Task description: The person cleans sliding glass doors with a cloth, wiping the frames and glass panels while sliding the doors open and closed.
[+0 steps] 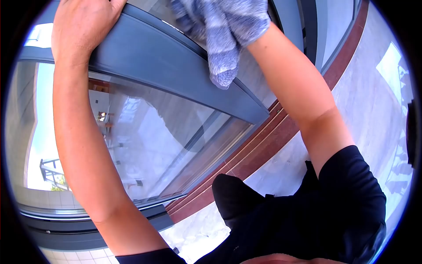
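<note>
A blue-grey door frame (154,55) crosses the upper part of the view, with glass panes on both sides of its bar. My left hand (85,22) rests on the frame at the upper left. Its thumb points up and away from the palm, and the top edge of the view cuts off the other fingers. A striped blue-and-white cloth (224,57) covers my right hand (255,28), hiding the fingers. The cloth bunches around that hand, and one end hangs down across the frame bar.
Below the bar, a large glass pane (145,127) carries reflections. A dark red stone sill (246,149) runs diagonally beside pale floor (360,114). Another framed pane (336,26) stands at the upper right. My dark-clothed knee (237,196) is close to the sill.
</note>
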The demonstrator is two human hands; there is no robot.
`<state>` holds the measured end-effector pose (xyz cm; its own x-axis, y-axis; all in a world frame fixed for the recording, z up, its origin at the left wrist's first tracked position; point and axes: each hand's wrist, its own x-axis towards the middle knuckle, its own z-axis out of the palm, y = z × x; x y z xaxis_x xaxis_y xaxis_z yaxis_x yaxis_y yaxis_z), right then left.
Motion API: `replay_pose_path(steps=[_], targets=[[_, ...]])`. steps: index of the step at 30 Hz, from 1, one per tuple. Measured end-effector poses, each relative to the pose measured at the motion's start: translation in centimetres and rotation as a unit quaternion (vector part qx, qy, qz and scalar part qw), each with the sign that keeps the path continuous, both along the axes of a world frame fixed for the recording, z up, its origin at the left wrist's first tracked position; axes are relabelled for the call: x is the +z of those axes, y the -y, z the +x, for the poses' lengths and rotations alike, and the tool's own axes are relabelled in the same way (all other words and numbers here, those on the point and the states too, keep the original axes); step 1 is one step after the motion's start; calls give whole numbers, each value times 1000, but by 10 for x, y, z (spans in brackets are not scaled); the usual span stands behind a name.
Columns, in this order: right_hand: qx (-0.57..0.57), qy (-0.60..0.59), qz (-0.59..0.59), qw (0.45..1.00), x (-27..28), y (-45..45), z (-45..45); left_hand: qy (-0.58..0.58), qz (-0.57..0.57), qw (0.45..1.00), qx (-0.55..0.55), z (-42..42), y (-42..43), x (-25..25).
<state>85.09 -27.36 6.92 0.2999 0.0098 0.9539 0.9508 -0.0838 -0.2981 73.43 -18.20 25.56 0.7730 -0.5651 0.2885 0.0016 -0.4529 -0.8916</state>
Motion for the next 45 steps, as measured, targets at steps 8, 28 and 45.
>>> replay_pose_path(steps=[8, 28, 45], targets=[[252, -30, 22, 967, -14, -50, -14, 27, 31, 999, 23, -7, 10, -7], [46, 5, 73, 996, -51, -31, -28, 5, 142, 985, 99, 0, -36, 19], [63, -166, -58, 982, -155, -28, -72, 37, -6, 999, 31, -7, 22, -19]])
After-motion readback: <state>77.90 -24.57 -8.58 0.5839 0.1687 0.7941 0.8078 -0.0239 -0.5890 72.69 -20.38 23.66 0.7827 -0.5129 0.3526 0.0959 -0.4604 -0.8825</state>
